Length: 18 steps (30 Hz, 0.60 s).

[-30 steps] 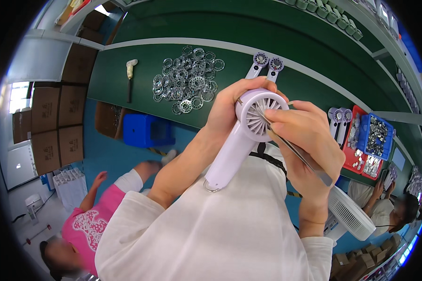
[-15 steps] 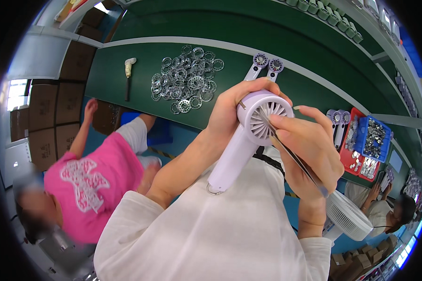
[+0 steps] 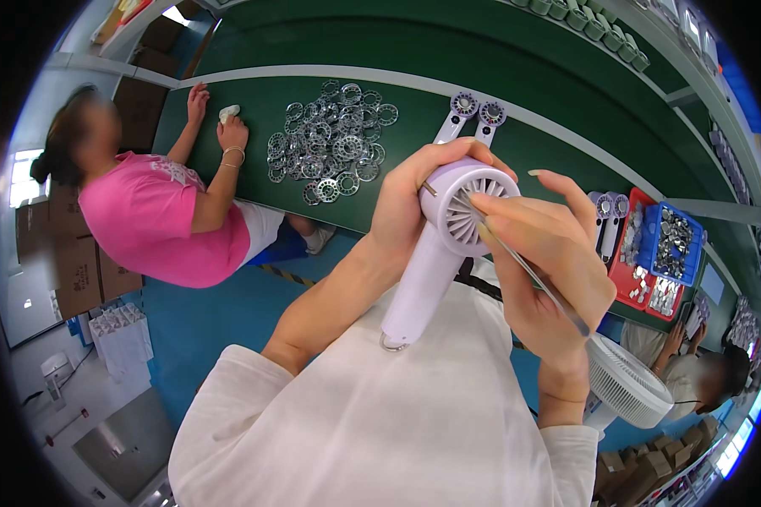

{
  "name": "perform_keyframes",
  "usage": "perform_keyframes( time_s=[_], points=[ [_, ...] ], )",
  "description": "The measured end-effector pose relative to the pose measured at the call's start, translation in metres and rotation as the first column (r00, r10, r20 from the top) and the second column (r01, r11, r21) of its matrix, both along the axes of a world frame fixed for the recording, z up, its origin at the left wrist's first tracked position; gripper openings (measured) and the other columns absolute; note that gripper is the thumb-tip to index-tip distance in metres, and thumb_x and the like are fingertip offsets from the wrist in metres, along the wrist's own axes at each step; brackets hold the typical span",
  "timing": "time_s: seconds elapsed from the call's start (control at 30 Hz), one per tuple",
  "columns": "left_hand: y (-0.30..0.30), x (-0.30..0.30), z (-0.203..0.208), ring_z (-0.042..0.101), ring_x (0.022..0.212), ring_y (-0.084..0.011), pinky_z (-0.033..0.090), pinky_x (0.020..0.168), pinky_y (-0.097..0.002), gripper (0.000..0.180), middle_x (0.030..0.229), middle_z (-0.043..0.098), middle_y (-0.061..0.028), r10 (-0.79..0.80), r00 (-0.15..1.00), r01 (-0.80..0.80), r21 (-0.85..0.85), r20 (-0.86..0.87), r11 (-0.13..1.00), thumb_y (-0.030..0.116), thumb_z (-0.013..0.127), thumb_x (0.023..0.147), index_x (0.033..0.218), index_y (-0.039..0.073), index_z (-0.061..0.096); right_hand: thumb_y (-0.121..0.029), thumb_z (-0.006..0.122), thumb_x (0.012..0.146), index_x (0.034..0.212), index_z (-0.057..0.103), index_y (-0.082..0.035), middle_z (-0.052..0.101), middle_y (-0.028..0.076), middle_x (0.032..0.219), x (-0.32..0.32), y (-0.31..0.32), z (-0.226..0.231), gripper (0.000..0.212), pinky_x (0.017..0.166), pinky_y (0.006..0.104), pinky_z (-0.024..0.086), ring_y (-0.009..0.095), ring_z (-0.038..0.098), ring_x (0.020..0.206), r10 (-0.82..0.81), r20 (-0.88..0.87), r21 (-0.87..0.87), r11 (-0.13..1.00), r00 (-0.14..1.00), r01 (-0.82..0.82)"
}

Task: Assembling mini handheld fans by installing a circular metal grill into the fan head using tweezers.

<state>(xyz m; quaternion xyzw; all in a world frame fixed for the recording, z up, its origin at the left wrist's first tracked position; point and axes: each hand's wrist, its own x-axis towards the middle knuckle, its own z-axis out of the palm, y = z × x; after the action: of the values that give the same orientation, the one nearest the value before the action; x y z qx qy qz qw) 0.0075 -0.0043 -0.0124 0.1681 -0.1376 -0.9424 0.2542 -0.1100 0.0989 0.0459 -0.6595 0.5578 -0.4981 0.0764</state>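
Note:
My left hand [image 3: 400, 198] is wrapped round the head of a lilac handheld fan [image 3: 418, 283]. The fan's round slatted grille faces up and to the right, and its handle slants down toward my white shirt, with a metal ring at the end. Between the thumb and fingers of my right hand [image 3: 562, 258] is a pair of metal tweezers [image 3: 539, 283]. Their tips are at the grille, largely hidden by my fingertips. Whether they pinch anything there, I cannot tell.
Clear ring-shaped parts [image 3: 330, 139] are heaped on the green table [image 3: 254, 160]. Lilac fans [image 3: 452, 127] lie beyond my hands. Right of me are a red tray [image 3: 632, 287], a blue basket [image 3: 693, 258] and a white fan [image 3: 626, 380]. A co-worker in pink [image 3: 148, 220] leans at the table's left end.
The co-worker in pink has moved up to the table, one hand now over the pale-headed tool lying there. My hands and the lilac fan have shifted only slightly left.

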Motion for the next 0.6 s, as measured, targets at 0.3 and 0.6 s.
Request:
perform_keyframes(
  time_s=[0.3, 0.6],
  points=[
    [-0.006, -0.002, -0.003, 0.067, 0.085, -0.0219, 0.054, 0.078, -0.0334, 0.028, 0.097, 0.068, -0.0145, 0.005, 1.000, -0.004, -0.020, 0.022, 1.000, 0.029, 0.052, 0.095, 0.095, 0.003, 0.064, 0.008, 0.072, 0.077, 0.091, 0.068, -0.003, 0.073, 0.011, 0.094, -0.001, -0.006, -0.001, 0.018, 0.099, 0.0491, 0.047, 0.024, 0.070, 0.087, -0.009, -0.005, 0.044, 0.999, 1.000, 0.009],
    [-0.013, -0.001, -0.010, 0.067, 0.085, -0.0224, 0.054, 0.079, -0.0332, 0.028, 0.095, 0.068, -0.0142, -0.002, 1.000, 0.004, 0.073, -0.029, 0.997, 0.029, 0.052, 0.094, 0.094, 0.004, 0.064, 0.005, 0.075, 0.075, 0.099, 0.064, -0.004, 0.073, 0.014, 0.096, -0.005, -0.009, -0.007, 0.027, 0.095, 0.0494, 0.050, 0.028, 0.070, 0.088, 0.062, -0.023, -0.017, 0.998, 0.998, -0.063]
  ],
)
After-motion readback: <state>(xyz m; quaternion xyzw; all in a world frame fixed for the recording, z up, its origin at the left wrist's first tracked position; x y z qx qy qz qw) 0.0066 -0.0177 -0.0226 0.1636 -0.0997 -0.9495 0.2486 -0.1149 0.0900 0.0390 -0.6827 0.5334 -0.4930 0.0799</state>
